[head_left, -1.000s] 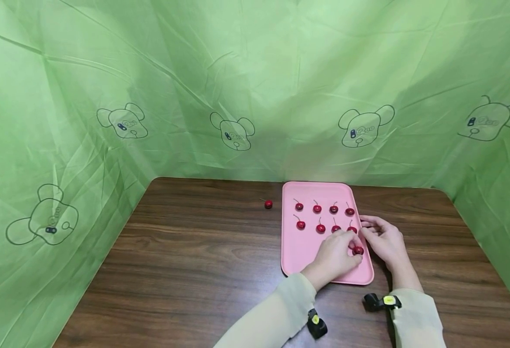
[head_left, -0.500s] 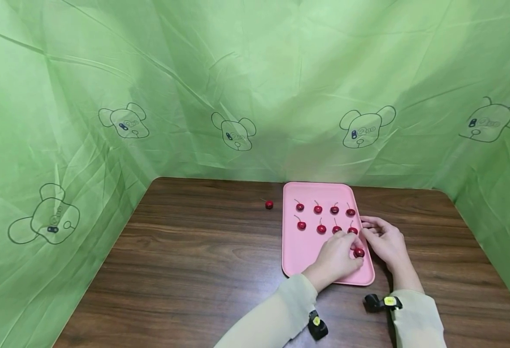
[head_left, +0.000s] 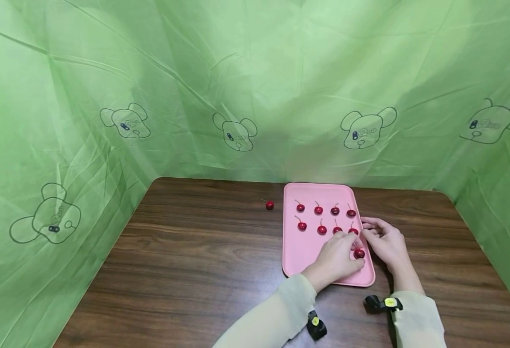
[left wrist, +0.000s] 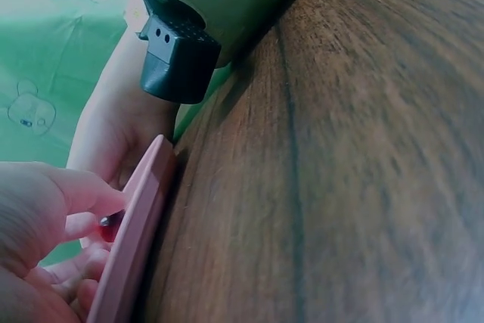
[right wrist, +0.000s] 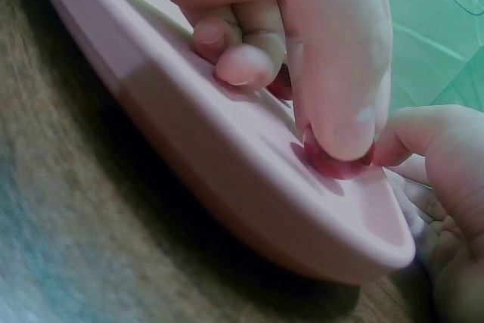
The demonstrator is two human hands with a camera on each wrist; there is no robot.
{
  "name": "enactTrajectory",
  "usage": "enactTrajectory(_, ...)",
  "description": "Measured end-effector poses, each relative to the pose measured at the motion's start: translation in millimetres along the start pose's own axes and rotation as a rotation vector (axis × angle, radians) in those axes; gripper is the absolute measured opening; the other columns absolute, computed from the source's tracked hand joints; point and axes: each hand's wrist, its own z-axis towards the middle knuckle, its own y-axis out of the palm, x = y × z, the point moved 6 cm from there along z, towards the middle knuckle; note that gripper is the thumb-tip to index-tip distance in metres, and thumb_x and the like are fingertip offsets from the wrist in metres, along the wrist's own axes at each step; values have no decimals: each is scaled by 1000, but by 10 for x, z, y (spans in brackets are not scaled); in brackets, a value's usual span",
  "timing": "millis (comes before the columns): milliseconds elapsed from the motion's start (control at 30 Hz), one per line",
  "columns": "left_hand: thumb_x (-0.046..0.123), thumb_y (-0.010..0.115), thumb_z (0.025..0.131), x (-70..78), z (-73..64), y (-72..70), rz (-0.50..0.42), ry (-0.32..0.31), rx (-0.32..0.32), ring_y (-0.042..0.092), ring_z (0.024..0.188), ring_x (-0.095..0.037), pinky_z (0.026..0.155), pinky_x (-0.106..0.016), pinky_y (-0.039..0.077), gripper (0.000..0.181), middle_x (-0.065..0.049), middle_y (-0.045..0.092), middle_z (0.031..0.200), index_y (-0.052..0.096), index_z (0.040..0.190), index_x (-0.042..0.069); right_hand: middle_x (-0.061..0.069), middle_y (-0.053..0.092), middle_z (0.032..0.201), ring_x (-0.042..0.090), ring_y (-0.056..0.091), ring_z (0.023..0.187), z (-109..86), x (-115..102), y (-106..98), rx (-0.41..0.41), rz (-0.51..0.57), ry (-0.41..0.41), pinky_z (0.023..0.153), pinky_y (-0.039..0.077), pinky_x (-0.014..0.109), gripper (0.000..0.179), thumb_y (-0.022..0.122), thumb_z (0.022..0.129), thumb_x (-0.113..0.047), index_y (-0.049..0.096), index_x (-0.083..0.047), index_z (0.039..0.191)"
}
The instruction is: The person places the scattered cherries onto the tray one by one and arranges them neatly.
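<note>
A pink tray (head_left: 300,258) holds red cherries in two rows, such as one at the upper left (head_left: 300,208) and one below it (head_left: 302,226). My left hand (head_left: 333,255) reaches over the tray's near half, thumb and index finger around another cherry (head_left: 359,253) close to the right rim. In the right wrist view the left thumb (right wrist: 344,111) overlaps that cherry (right wrist: 333,164), which sits low over the tray floor. My right hand (head_left: 385,244) holds the tray's right rim, its fingers partly hidden outside it. In the left wrist view the tray's edge partly hides the cherry (left wrist: 112,225).
One loose cherry (head_left: 270,205) lies on the dark wooden table (head_left: 203,256), left of the tray. Green cloth (head_left: 272,96) with bear drawings encloses the back and sides. Black camera bands (head_left: 316,326) sit on both wrists.
The cherry in my left hand has shifted very slightly toward the tray's near edge, and the left thumb has moved a little the same way. My right hand stays at the rim.
</note>
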Motion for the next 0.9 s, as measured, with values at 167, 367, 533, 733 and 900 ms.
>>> enactTrajectory(167, 30, 87, 90, 15, -17, -82, -15, 10, -11, 55, 96, 1, 79, -11, 40, 31, 12, 64, 102, 71, 115, 24, 19, 77, 114, -3, 64, 82, 6, 8, 3, -5, -4, -2, 71, 50, 14, 37, 74, 100, -16, 74, -3, 135)
enactTrajectory(367, 32, 87, 91, 36, -36, -139, -1, 21, -32, 54, 96, 3, 78, -9, 37, 31, 13, 62, 101, 70, 116, 25, 18, 77, 114, -3, 63, 82, -2, 4, 3, -9, -19, -2, 71, 50, 14, 37, 73, 101, -17, 74, -4, 135)
enactTrajectory(533, 36, 84, 93, 37, -45, -214, 20, 56, -82, 54, 98, 2, 79, -9, 37, 34, 13, 63, 104, 69, 122, 26, 20, 77, 114, -3, 64, 82, -9, -9, 6, -4, -4, -2, 71, 50, 14, 36, 73, 100, -15, 74, -2, 134)
enactTrajectory(733, 34, 84, 94, -36, -92, -385, 8, 96, -128, 59, 108, 2, 88, -10, 43, 41, 9, 68, 119, 67, 131, 26, 20, 77, 113, -3, 63, 82, -4, -7, 12, 3, -4, -7, 71, 50, 14, 35, 73, 101, -14, 74, 0, 133)
enactTrajectory(900, 33, 82, 97, -125, -129, -530, -15, 108, -122, 60, 107, -1, 90, -14, 46, 43, 6, 66, 123, 66, 136, 25, 19, 77, 113, -2, 63, 82, -5, 6, 8, 2, -15, 10, 71, 50, 14, 36, 73, 102, -16, 74, -2, 134)
